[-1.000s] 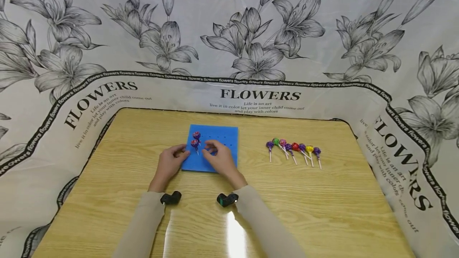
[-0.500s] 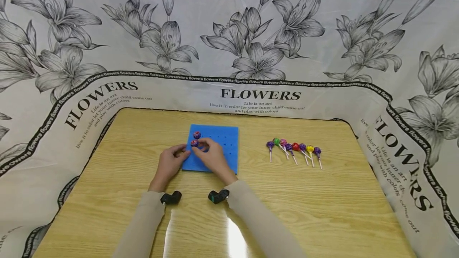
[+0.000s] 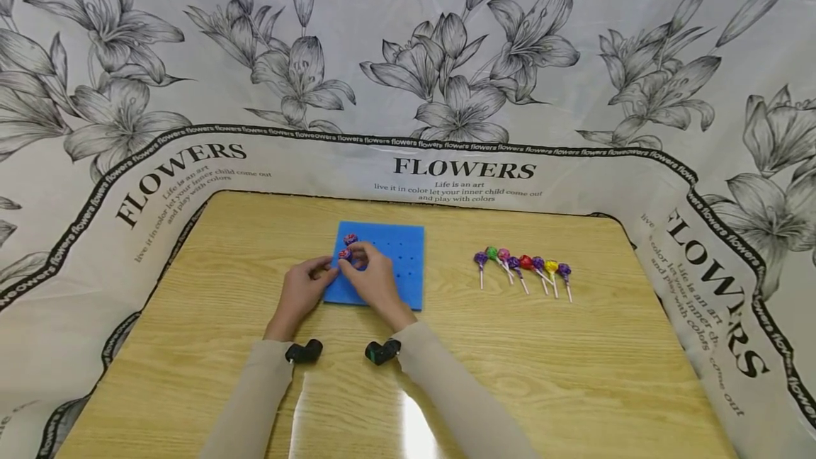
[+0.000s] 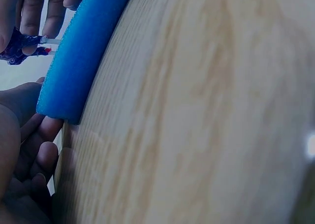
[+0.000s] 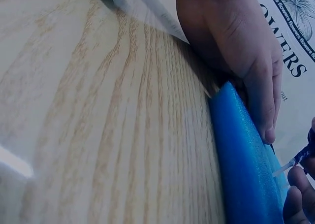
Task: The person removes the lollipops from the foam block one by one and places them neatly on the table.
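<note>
Loose lollipops (image 3: 521, 266) lie right of foam board (image 3: 395, 261) — unobstructed.

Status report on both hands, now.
Left hand steadies blue foam board edge. Right hand pinches purple lollipop over board. Nothing in the way.

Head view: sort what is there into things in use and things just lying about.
In use:
- blue foam board, steadied by the left hand
- lollipop pinched in the right hand
- lollipop standing in the board

Lying about:
- row of seven lollipops
- wooden table
- flower-print cloth
</note>
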A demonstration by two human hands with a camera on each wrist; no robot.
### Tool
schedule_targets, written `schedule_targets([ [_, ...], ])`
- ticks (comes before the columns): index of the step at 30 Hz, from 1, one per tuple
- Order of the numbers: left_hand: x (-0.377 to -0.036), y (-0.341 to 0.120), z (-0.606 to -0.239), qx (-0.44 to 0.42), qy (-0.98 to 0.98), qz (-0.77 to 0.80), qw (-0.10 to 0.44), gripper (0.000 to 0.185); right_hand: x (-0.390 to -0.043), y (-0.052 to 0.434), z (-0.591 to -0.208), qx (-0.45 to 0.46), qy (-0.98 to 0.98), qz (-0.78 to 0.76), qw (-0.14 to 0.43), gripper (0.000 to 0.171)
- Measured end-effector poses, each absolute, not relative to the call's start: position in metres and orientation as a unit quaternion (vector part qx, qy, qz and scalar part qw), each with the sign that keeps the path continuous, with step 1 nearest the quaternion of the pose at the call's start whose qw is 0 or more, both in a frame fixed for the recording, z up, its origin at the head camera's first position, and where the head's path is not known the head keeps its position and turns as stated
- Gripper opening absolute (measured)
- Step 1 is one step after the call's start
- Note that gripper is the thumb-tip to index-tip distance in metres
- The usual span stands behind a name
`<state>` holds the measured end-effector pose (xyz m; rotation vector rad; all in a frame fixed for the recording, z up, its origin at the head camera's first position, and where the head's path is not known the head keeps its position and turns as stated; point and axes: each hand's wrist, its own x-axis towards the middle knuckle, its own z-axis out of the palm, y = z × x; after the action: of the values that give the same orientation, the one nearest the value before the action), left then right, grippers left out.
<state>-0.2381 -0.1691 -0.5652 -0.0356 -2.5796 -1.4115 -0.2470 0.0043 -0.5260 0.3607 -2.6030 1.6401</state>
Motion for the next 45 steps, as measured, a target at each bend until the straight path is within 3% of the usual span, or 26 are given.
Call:
schedule_targets([
  [29,-0.237,-0.167,-0.561,0.004,-0.872,-0.486,0.061,0.039,-0.255,0.034,-0.512,0.139,-0.797,0.578,0.11,0.026],
  [36,-0.237,-0.166,-0.56,0.003,-0.871,-0.489,0.056,0.039,-0.258,0.074,-0.503,0.125,-0.787,0.593,0.115,0.026],
  [45,-0.236,-0.168,-0.559,0.009,-0.873,-0.484,0.058,0.039,-0.268,0.174,-0.496,0.045,-0.808,0.567,0.15,0.03],
])
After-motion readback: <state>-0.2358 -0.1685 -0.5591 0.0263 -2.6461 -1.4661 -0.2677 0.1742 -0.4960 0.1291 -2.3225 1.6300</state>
